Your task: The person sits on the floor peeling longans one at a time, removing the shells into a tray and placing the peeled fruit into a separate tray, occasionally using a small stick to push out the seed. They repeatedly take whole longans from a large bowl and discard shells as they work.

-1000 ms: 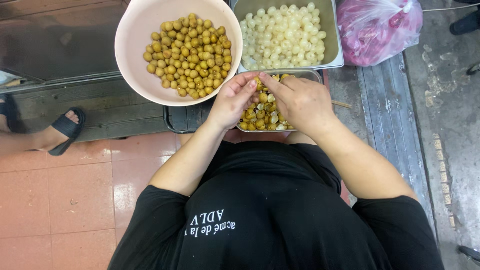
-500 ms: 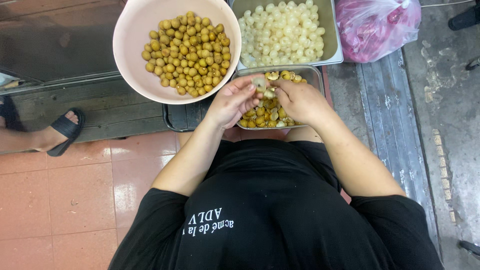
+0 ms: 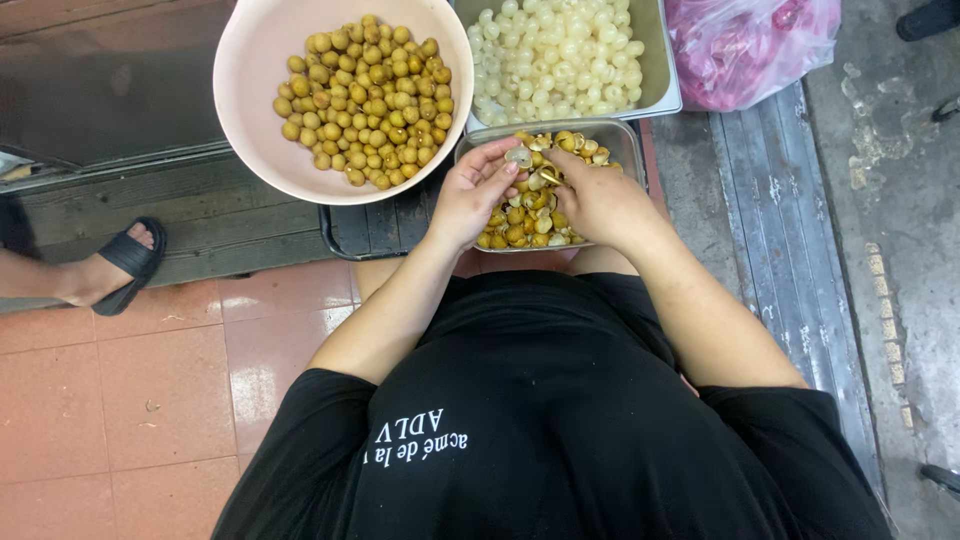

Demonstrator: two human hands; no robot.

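My left hand pinches a small pale peeled fruit at its fingertips, above a metal tray filled with brown empty shells. My right hand is beside it, fingers curled, with a small thin tool or shell piece at its fingertips. A pink bowl of brown unpeeled round fruits stands at the upper left. Behind the shell tray is a second metal tray of white peeled fruits.
A pink plastic bag lies at the upper right on the worn grey floor. Another person's foot in a black sandal rests at the left on the red tiles. A dark crate sits under the bowl and trays.
Both hands have risen slightly over the shell tray, and the left fingertips now hold up a pale peeled fruit. The view has shifted a little.
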